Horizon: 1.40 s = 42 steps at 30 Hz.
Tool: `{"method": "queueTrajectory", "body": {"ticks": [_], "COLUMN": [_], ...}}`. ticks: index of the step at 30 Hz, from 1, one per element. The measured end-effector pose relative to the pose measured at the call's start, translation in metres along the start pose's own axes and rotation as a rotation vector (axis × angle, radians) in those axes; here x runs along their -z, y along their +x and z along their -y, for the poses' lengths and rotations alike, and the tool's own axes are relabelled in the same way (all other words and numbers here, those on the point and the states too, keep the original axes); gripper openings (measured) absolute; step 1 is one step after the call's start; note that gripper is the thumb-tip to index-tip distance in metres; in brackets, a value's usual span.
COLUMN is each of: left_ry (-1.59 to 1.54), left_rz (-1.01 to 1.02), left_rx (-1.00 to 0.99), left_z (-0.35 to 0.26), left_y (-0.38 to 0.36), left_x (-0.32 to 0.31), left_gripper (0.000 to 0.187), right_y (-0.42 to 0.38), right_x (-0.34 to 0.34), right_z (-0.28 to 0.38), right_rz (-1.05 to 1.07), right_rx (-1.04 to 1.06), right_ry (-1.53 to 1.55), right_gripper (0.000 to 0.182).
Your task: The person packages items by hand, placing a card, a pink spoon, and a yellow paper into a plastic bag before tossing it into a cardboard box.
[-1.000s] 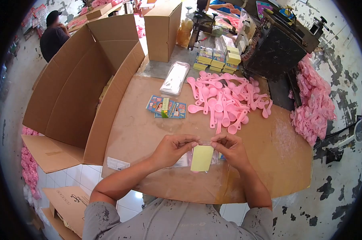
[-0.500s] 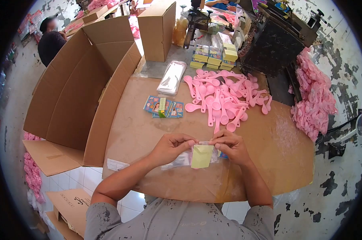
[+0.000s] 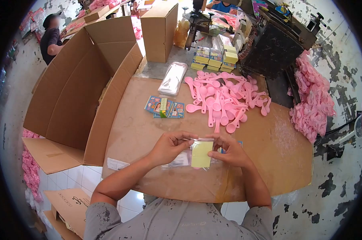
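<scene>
Both hands hold one small clear plastic bag (image 3: 201,153) with a pale yellow card inside, just above the brown cardboard-covered table (image 3: 149,132). My left hand (image 3: 171,147) pinches the bag's top left edge. My right hand (image 3: 230,150) grips its top right corner and side. More clear bags (image 3: 179,160) lie flat under my left hand. A pile of pink plastic spoons (image 3: 225,98) lies further back on the table.
A fanned stack of printed cards (image 3: 165,108) and a pack of clear bags (image 3: 173,78) lie behind my hands. A large open carton (image 3: 81,88) stands at the left, a closed box (image 3: 159,30) at the back. A dark machine (image 3: 275,48) and bagged pink spoons (image 3: 313,100) are at the right. Another person (image 3: 51,36) stands far left.
The bag with the yellow card has been lifted and turned more upright between my hands. My fingers have shifted along its top edge. The other person has moved slightly.
</scene>
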<state>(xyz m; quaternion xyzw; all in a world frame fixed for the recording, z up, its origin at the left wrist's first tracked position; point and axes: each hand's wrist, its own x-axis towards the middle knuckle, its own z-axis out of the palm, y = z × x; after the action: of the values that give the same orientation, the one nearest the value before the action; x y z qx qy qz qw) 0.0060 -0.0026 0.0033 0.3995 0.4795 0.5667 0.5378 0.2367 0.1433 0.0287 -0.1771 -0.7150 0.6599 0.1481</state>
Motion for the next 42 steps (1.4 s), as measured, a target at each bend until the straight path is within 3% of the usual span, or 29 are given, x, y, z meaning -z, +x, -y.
{"method": "queueTrajectory", "body": {"ticks": [2, 5, 8, 11, 13, 15, 17, 19, 20, 21, 23, 26, 35, 42], "left_ry": [-0.058, -0.021, 0.119, 0.096, -0.286, -0.418, -0.315, -0.185, -0.116, -0.166, -0.156, -0.143, -0.125, -0.206], "left_rz": [-0.033, -0.046, 0.247, -0.027, -0.509, -0.581, -0.656, 0.151, 0.638, 0.932, 1.095, 1.082, 0.968, 1.089], "left_rx": [-0.046, -0.119, 0.078, 0.051, -0.425, -0.616, -0.753, -1.037, -1.127, -1.04, -1.0, -0.959, -0.912, -0.867], "left_z": [-0.003, -0.004, -0.009, -0.043, -0.064, -0.1, -0.116, -0.121, -0.13, -0.151, -0.155, -0.155, -0.155, -0.151], "left_y": [0.0, 0.0, -0.006, -0.012, -0.009, -0.023, -0.056, -0.094, -0.104, -0.108, -0.127, -0.127, -0.139, -0.142], "left_x": [-0.003, -0.011, 0.007, 0.038, 0.051, 0.05, 0.023, 0.02, 0.019, -0.008, -0.043, -0.064, -0.075, -0.081], "left_gripper": [0.031, 0.032, 0.038, 0.04, 0.039, 0.06, 0.031, 0.011, 0.019, 0.028, 0.036, 0.037, 0.04, 0.04], "right_y": [0.0, -0.002, -0.006, -0.009, -0.013, -0.02, -0.025, -0.028, -0.029, -0.029, -0.027, -0.028, -0.031, -0.03], "right_x": [0.002, 0.002, -0.002, 0.009, 0.019, 0.03, 0.042, 0.055, 0.058, 0.059, 0.062, 0.069, 0.07, 0.067], "right_z": [-0.006, 0.006, 0.019, 0.018, 0.024, 0.025, 0.02, 0.007, 0.001, -0.003, -0.007, -0.006, -0.009, -0.012], "right_rz": [0.054, 0.026, 0.012, -0.028, -0.083, -0.132, -0.177, -0.214, -0.232, -0.259, -0.303, -0.284, -0.302, -0.261], "right_rx": [-0.092, -0.005, 0.043, 0.145, 0.11, 0.087, 0.08, 0.043, 0.019, -0.003, -0.05, -0.014, -0.065, -0.01], "right_ry": [0.009, -0.053, 0.115, -0.007, -0.085, -0.189, -0.314, -0.311, -0.306, -0.243, -0.124, -0.249, -0.244, -0.345], "right_gripper": [0.035, 0.035, 0.032, 0.032, 0.031, 0.031, 0.029, 0.028, 0.027, 0.026, 0.025, 0.023, 0.023, 0.022]}}
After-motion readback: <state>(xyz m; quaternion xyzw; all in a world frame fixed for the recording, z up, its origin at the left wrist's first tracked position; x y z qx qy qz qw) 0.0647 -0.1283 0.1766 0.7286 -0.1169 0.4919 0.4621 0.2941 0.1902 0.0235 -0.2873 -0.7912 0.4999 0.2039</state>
